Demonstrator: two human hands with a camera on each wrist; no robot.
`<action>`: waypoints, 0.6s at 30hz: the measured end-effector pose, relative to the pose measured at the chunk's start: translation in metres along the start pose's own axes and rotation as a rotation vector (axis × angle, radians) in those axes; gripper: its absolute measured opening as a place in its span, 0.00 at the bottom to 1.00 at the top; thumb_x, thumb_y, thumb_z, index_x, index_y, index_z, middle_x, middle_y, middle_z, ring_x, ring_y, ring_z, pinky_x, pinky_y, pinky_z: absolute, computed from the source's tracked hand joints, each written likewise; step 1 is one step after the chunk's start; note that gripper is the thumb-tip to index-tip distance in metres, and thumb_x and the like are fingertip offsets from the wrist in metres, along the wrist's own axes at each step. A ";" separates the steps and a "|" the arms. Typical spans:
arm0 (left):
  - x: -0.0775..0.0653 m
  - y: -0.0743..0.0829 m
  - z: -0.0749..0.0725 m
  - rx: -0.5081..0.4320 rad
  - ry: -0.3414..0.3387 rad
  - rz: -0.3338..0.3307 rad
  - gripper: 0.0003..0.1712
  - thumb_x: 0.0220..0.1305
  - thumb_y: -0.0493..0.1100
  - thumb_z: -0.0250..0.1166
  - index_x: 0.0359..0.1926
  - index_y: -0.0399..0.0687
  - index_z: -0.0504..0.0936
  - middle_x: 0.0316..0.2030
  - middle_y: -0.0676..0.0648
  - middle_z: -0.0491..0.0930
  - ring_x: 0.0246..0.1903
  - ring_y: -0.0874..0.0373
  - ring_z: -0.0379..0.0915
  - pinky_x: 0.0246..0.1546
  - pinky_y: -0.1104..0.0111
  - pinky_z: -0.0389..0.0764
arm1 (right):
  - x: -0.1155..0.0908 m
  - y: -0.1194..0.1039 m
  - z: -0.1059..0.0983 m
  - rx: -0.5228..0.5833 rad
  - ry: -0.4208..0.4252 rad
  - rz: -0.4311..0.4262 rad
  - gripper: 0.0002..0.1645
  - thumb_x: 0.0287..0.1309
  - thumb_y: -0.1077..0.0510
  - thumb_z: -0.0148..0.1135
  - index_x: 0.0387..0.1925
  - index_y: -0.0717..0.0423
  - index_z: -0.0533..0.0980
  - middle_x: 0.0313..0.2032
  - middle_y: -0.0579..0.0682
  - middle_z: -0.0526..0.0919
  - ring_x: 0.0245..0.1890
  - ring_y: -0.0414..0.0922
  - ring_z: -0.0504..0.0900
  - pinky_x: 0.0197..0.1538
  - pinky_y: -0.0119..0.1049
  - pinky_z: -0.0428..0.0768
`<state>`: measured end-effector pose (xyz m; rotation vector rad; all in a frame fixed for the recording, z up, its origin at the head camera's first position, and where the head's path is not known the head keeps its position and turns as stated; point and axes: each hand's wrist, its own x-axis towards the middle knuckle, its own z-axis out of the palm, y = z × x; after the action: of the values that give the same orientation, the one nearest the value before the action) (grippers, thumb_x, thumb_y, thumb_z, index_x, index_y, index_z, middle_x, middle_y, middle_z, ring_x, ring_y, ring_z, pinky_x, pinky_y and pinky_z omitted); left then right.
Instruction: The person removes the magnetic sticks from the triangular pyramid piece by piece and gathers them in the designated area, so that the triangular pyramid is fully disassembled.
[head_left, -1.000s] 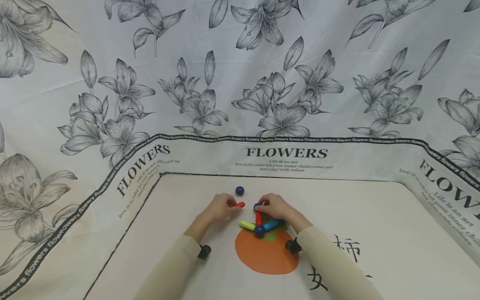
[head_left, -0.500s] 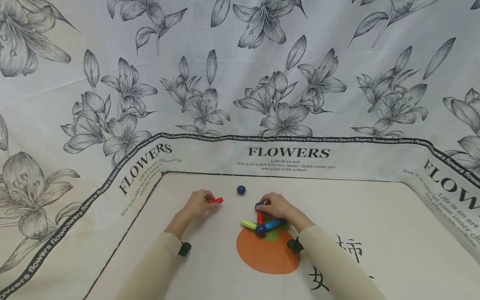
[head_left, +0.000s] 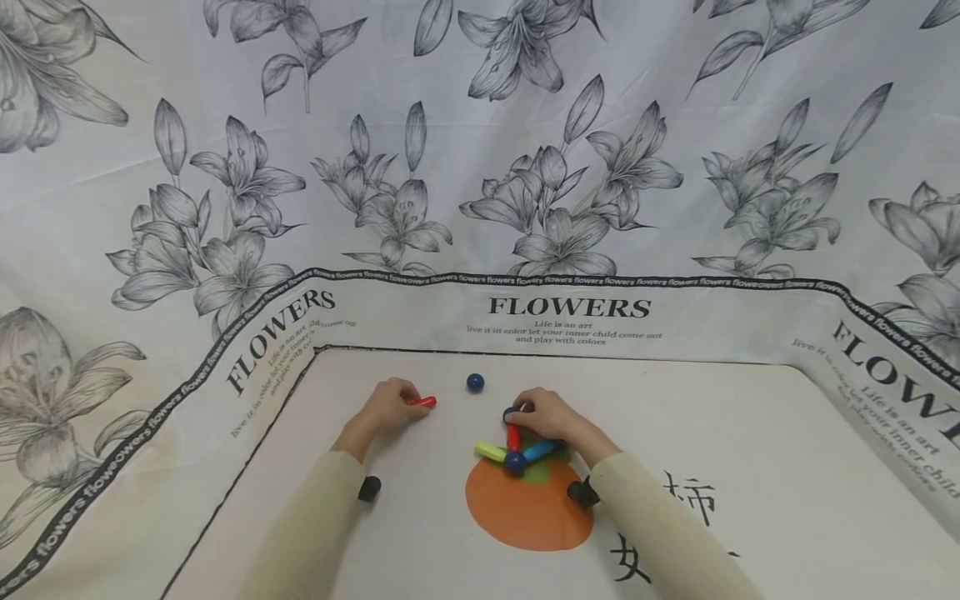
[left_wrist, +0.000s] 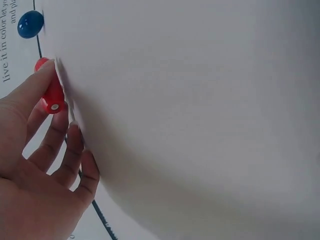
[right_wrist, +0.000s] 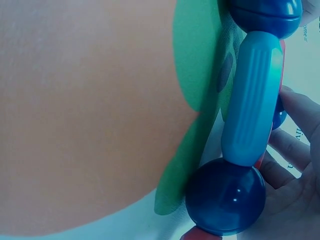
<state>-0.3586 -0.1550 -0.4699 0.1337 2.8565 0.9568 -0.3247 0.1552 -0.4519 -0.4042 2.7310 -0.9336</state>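
Note:
Thumb and fingers of my left hand [head_left: 390,403] pinch a short red magnetic rod [left_wrist: 51,87], whose end shows a small metal dot in the left wrist view. My right hand [head_left: 551,414] holds a dark blue ball [head_left: 511,414] at the far end of a joined piece. From that ball a second red rod [head_left: 513,437] runs to a nearer blue ball [head_left: 514,462]. A yellow-green rod [head_left: 491,452] and a light blue rod [right_wrist: 252,100] also meet the nearer ball. In the right wrist view, another blue ball [right_wrist: 225,197] sits on the light blue rod's other end.
A loose blue ball [head_left: 475,382] lies between and beyond the hands. Under the joined piece, the pale tabletop cloth [head_left: 420,517] bears a printed orange persimmon [head_left: 528,512]. A flower-printed cloth [head_left: 420,317] rises behind and at the sides.
My left hand has moved left, away from the joined piece, carrying the red rod; it hardly moves in the last half second. My right hand keeps its place on the blue ball.

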 end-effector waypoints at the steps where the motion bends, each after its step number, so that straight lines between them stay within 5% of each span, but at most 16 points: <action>1: 0.001 0.000 0.000 0.002 0.001 -0.005 0.15 0.61 0.48 0.76 0.43 0.44 0.85 0.39 0.46 0.79 0.41 0.51 0.72 0.47 0.58 0.76 | 0.000 0.000 0.000 0.001 0.002 0.000 0.20 0.69 0.47 0.64 0.52 0.57 0.82 0.37 0.49 0.82 0.37 0.46 0.78 0.44 0.41 0.79; 18: -0.003 -0.009 -0.002 -0.015 -0.034 0.009 0.16 0.61 0.45 0.76 0.48 0.48 0.83 0.44 0.47 0.80 0.46 0.50 0.73 0.51 0.57 0.77 | -0.008 -0.003 -0.003 -0.034 0.040 -0.017 0.22 0.70 0.48 0.62 0.56 0.60 0.80 0.43 0.54 0.84 0.40 0.48 0.79 0.48 0.46 0.82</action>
<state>-0.3563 -0.1635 -0.4732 0.1593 2.8197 0.9680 -0.3180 0.1574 -0.4468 -0.4196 2.7872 -0.9109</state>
